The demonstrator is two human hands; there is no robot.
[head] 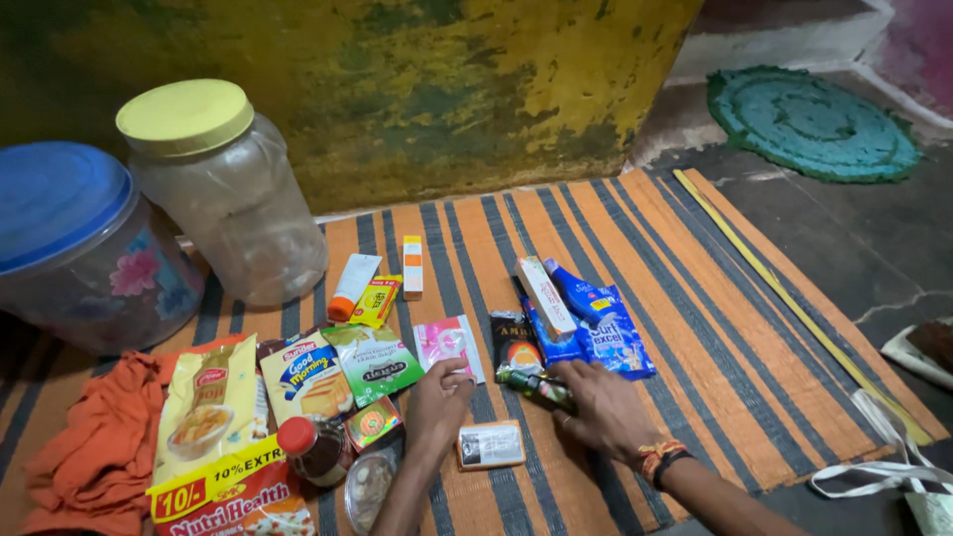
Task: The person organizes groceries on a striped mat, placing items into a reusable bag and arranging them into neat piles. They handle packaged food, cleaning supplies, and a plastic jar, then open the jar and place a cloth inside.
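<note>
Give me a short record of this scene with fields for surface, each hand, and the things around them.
surface: orange and grey striped mat on the floor
left hand: left hand rests on the mat, fingertips at a pink sachet
right hand: right hand touches a small dark green bottle lying on its side
between hands: small flat pack
near right: blue pouches, white and red box
left side: snack packets, orange cloth
back: clear jar with yellow lid, tub with blue lid
</note>
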